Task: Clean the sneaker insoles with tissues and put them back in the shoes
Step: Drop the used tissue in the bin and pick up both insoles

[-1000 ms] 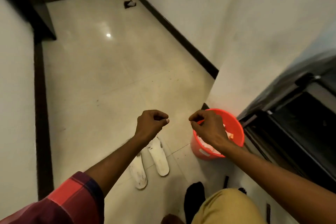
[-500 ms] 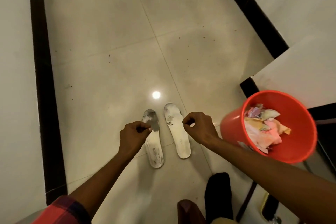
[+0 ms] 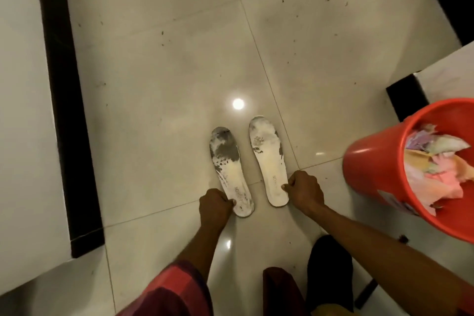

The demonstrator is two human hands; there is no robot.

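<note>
the two insoles lie side by side on the floor (image 3: 154,84), in the lower middle of the frame, with the toes pointing to the top. the left hand (image 3: 215,206) is at the heel end of the left insole (image 3: 228,167). the right hand (image 3: 306,191) is at the heel side of the right insole (image 3: 268,159). the fingers (image 3: 227,202) of both hands are curled closed, with the thumb tip on the insole edge, so each hand seems to pinch its insole at the rim. how far the fingers go under it i cannot tell. no tissue shows in either hand.

the step in hand looks to be the lifting of both insoles. to do it well, slide the fingertips under the heel rim first, because a thin insole lying flat on smooth tile will probably slip away if it is only pushed. the left insole has a large dark stain at the toe and will likely need more wiping. the red bucket (image 3: 369,161) at the right edge, with crumpled paper inside, is near for used tissues. the shoes are not in view.
</note>
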